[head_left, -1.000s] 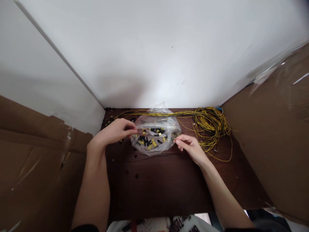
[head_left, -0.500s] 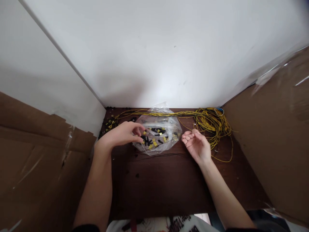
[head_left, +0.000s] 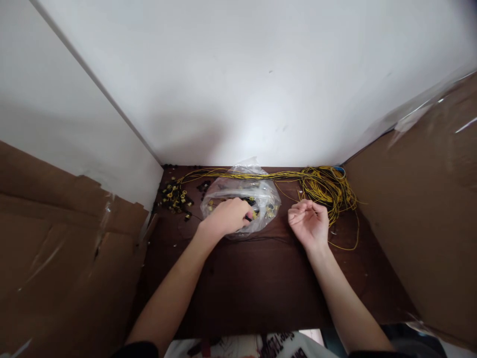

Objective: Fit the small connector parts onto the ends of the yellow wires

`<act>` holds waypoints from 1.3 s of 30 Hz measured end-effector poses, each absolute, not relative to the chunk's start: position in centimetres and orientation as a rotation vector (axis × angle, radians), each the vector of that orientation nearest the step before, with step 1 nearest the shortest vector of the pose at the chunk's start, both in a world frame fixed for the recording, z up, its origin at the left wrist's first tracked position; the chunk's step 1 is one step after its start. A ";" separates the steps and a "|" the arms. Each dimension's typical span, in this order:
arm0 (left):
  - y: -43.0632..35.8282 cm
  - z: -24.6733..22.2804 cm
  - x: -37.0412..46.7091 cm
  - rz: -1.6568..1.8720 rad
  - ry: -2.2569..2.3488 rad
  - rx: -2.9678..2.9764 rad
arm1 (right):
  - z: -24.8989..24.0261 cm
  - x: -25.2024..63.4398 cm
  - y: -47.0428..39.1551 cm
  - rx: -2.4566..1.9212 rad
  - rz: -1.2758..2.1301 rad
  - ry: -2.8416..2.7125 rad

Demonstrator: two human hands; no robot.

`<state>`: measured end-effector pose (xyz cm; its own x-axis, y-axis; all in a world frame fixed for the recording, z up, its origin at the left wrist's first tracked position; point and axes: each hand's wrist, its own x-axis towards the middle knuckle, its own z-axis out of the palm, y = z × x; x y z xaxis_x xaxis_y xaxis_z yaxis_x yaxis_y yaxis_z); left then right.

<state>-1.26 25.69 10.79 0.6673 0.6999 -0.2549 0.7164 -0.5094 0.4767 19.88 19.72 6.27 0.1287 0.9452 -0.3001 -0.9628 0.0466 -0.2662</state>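
Observation:
My left hand point(head_left: 230, 217) reaches over a clear plastic bag point(head_left: 267, 199) from the left, its fingers curled down among the small black and yellow plastic pieces point(head_left: 255, 215) inside. A small black plastic piece point(head_left: 247, 218) shows at its thumb and fingertips. To the right of the bag, my right hand point(head_left: 309, 219) is raised palm up, fingers curled in and thumb against the fingertips. Whatever it pinches is too thin or hidden to make out. Just behind it lies a coil of yellow and black wires point(head_left: 328, 191).
A bundle of wires point(head_left: 257, 176) runs across the back of the brown table point(head_left: 268, 288), over the bag. At its left end sit several black and yellow connectors point(head_left: 175, 196). Cardboard sheets point(head_left: 428, 209) stand on both sides, with a white wall point(head_left: 268, 99) behind.
My left hand has moved right, from the bag's left edge to its middle, and its fingers have closed in. My right hand has shifted slightly right; the thin dark wire at its fingers no longer shows clearly.

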 end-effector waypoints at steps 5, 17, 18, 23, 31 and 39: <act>25.2 9.1 -0.2 -0.031 1.126 2.436 | 6.2 20.1 19.8 -0.359 1.502 -0.023; 25.6 10.7 -0.9 0.477 0.792 1.953 | 5.4 19.2 20.2 -0.668 1.581 -0.359; 25.4 10.7 -1.1 0.520 0.802 1.854 | 5.3 19.1 20.1 -0.679 1.585 -0.392; 24.4 9.1 -2.0 0.765 0.917 1.504 | 4.7 18.2 20.0 -0.842 1.594 -0.567; 24.2 4.6 -0.3 1.243 0.995 1.176 | 5.7 13.2 22.3 -1.030 1.237 -0.697; 23.4 4.0 -0.6 1.248 1.146 1.398 | 3.9 12.2 22.2 -1.055 0.930 -1.126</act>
